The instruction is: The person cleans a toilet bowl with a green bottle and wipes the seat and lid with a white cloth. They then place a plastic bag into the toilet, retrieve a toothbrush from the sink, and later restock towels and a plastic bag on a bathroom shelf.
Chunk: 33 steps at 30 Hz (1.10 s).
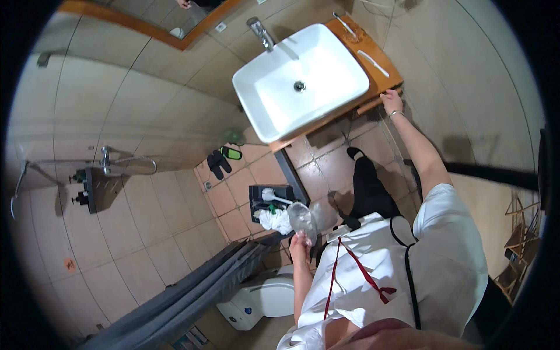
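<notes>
Held in my left hand (301,247) is a crumpled, translucent plastic bag (308,218), which hangs above the floor near a dark tray or bin (256,190). A white brush with a long handle (271,195) and a white crumpled bag (275,220) lie in that dark container. My right hand (392,101) is at the right front edge of the wooden vanity top (387,65), its fingers at a wooden bar or drawer edge (369,106); whether they grip it is unclear. Beside the white basin (262,87), a white comb-like item (373,63) and a toothbrush (344,25) lie on the wood.
A grey shower curtain (188,293) hangs at lower left, near the white toilet (273,295). A dark raised sill (292,175) crosses the tiled floor. Slippers (218,164) stand by the wall. The shower mixer (106,161) and a shelf with bottles (90,190) are wall-mounted.
</notes>
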### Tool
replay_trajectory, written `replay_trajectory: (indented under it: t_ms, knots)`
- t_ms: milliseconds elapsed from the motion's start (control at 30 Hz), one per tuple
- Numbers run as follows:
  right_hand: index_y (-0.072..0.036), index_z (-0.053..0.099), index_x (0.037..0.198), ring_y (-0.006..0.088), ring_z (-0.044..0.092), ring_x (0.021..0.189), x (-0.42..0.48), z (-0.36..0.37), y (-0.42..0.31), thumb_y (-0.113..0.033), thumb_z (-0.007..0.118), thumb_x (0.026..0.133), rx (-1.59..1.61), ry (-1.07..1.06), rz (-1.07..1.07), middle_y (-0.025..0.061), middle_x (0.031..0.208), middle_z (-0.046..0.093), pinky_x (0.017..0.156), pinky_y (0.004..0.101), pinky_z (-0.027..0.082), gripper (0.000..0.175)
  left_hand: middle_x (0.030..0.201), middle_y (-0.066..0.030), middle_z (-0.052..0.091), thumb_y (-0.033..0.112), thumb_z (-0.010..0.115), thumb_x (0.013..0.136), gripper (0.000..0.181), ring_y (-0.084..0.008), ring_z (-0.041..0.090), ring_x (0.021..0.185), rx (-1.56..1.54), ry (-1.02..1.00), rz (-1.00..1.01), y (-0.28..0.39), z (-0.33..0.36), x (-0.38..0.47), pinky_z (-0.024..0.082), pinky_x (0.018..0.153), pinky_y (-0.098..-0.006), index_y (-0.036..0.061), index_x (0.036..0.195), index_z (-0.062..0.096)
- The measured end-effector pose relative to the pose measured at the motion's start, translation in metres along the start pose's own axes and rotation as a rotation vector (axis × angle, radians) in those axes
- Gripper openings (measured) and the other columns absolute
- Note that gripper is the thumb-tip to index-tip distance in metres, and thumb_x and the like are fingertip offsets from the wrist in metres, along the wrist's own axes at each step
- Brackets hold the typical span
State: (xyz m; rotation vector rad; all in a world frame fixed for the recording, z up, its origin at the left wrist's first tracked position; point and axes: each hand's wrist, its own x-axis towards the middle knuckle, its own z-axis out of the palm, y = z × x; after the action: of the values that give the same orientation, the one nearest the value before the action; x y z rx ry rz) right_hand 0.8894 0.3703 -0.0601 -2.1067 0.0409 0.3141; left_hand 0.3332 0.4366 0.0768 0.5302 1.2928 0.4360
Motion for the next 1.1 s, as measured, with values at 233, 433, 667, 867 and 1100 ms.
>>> replay_trajectory:
  t_ms: [233, 433, 667, 867, 1100]
  knots:
    - [-0.014, 0.055, 0.112, 0.0283, 0.047, 0.112, 0.143, 0.018, -0.030, -0.030, 0.068, 0.076, -0.593, -0.009, -0.014, 0.0118, 0.117, 0.051, 0.093, 0.0381, 0.040, 0.042, 0.078, -0.0029, 0.059, 0.009, 0.056, 0.086, 0.006, -0.0142, 0.055, 0.066, 0.001, 0.301, -0.142, 0.004, 0.072, 0.024, 0.045, 0.058, -0.0259, 0.0068, 0.091, 0.059]
    - [-0.013, 0.052, 0.110, 0.0294, 0.045, 0.110, 0.156, 0.041, -0.019, -0.021, 0.067, 0.076, -0.778, -0.094, 0.026, 0.0129, 0.111, 0.051, 0.092, 0.0402, 0.040, 0.038, 0.077, -0.0016, 0.057, 0.009, 0.058, 0.086, 0.002, -0.0128, 0.053, 0.065, 0.036, 0.323, -0.104, 0.026, 0.120, 0.026, 0.045, 0.059, -0.0256, 0.0077, 0.087, 0.058]
    - [-0.006, 0.046, 0.097, 0.0374, 0.054, 0.092, 0.152, 0.019, -0.054, -0.010, 0.051, 0.081, -0.467, -0.239, -0.179, 0.0183, 0.093, 0.055, 0.078, 0.0436, 0.043, 0.017, 0.075, -0.0015, 0.056, 0.009, 0.058, 0.086, 0.002, -0.0129, 0.053, 0.063, 0.055, 0.264, -0.117, 0.044, 0.168, 0.051, 0.045, 0.058, -0.0255, 0.0077, 0.085, 0.056]
    - [-0.009, 0.046, 0.109, 0.0360, 0.057, 0.092, 0.204, 0.051, -0.160, -0.023, 0.052, 0.085, -0.230, -0.158, -0.269, 0.0195, 0.095, 0.059, 0.075, 0.0454, 0.045, 0.029, 0.071, -0.0004, 0.054, 0.010, 0.057, 0.087, 0.005, -0.0109, 0.051, 0.058, 0.079, 0.233, -0.095, 0.051, 0.193, 0.065, 0.041, 0.052, -0.0216, 0.0066, 0.084, 0.056]
    - [-0.013, 0.055, 0.108, 0.0320, 0.058, 0.090, 0.263, 0.105, -0.195, -0.033, 0.053, 0.086, -0.590, -0.220, -0.358, 0.0134, 0.097, 0.060, 0.076, 0.0439, 0.047, 0.030, 0.075, -0.0002, 0.056, 0.013, 0.058, 0.088, 0.007, -0.0108, 0.053, 0.063, 0.099, 0.209, -0.113, 0.044, 0.200, 0.065, 0.045, 0.055, -0.0236, 0.0067, 0.087, 0.057]
